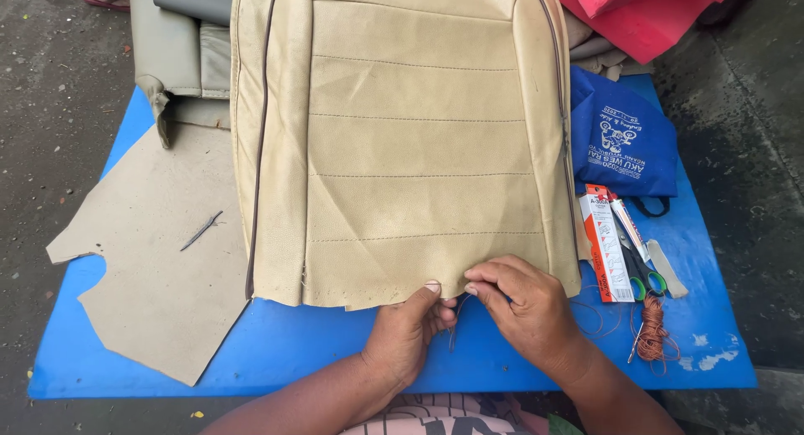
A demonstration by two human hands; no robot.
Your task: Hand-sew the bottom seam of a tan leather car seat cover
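A beige car seat cover [402, 142] with stitched cross lines and dark piping lies on a blue mat [276, 343]. My left hand [406, 334] pinches the cover's lower hem from below, thumb on top. Close beside it, my right hand [523, 305] grips the same hem edge with its fingertips; a thin dark thread [455, 326] hangs between the two hands. Whether a needle is in the fingers is hidden.
A flat beige offcut [159, 267] with a thin metal tool [202, 231] lies left. At right are a blue cloth bag [620, 142], a red-and-white box [606, 247], green-handled scissors [645, 276] and a coil of brown thread [652, 334]. Red fabric [645, 12] and a grey seat part [180, 50] lie behind.
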